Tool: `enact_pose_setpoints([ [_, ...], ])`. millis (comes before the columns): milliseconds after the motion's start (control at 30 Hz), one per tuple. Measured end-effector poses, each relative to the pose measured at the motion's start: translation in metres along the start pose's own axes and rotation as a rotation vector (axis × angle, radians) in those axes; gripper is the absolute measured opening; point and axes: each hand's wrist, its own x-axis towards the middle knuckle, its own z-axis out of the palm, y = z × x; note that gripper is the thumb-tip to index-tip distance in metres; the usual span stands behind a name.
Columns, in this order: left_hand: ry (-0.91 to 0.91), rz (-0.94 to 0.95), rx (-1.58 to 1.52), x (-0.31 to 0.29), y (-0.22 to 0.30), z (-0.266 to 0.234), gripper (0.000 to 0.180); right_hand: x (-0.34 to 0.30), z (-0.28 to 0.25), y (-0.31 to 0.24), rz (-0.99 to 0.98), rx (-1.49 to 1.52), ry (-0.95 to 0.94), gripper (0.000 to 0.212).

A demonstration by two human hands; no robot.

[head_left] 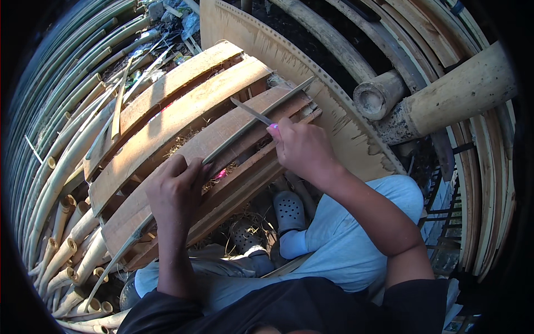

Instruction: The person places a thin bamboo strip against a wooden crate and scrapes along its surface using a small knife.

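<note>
My left hand point(175, 192) is closed around a long, thin bamboo strip point(239, 135). The strip slants across a slatted wooden pallet point(186, 106), its far end reaching past the pallet's right end and its near part trailing down beside my left forearm. In my closed right hand point(303, 146) is a knife point(253, 111) with a pink handle, only a bit of which shows. The blade points up and left, over the far part of the strip. Whether its edge touches the strip, I cannot tell.
Many bamboo poles point(67, 250) lie stacked along the left. A stained wooden board point(345, 119) leans behind the pallet. Thick bamboo poles point(456, 92) and long planks point(484, 183) stand at the right. My legs and a grey clog point(289, 210) are below the pallet.
</note>
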Motion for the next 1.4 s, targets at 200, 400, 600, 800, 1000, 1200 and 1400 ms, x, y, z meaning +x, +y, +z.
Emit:
enact_pose_setpoints([
  [200,0.007,0.046,0.031,0.001,0.002,0.002,0.019,-0.004,-0.004,-0.019,-0.030,0.024,-0.051,0.033],
  [400,0.016,0.051,0.029,0.003,0.006,0.001,0.018,0.010,-0.003,0.001,0.008,-0.016,0.023,0.038],
  [600,-0.003,0.039,0.035,0.003,0.004,0.003,0.017,0.001,-0.001,-0.030,-0.121,-0.002,-0.100,0.040],
  [800,-0.013,0.026,0.020,0.003,0.006,0.002,0.019,0.018,-0.005,-0.011,0.013,-0.042,0.013,0.039],
  [1000,-0.032,0.012,-0.001,0.004,0.004,0.000,0.021,0.010,0.010,-0.023,-0.122,0.065,-0.016,0.038],
  [1200,-0.037,-0.010,-0.016,0.005,0.003,0.001,0.022,0.007,0.011,-0.040,-0.062,0.031,0.003,0.037],
  [1400,-0.035,0.004,-0.011,0.007,0.001,0.003,0.022,0.015,0.007,-0.034,-0.105,0.006,0.005,0.039],
])
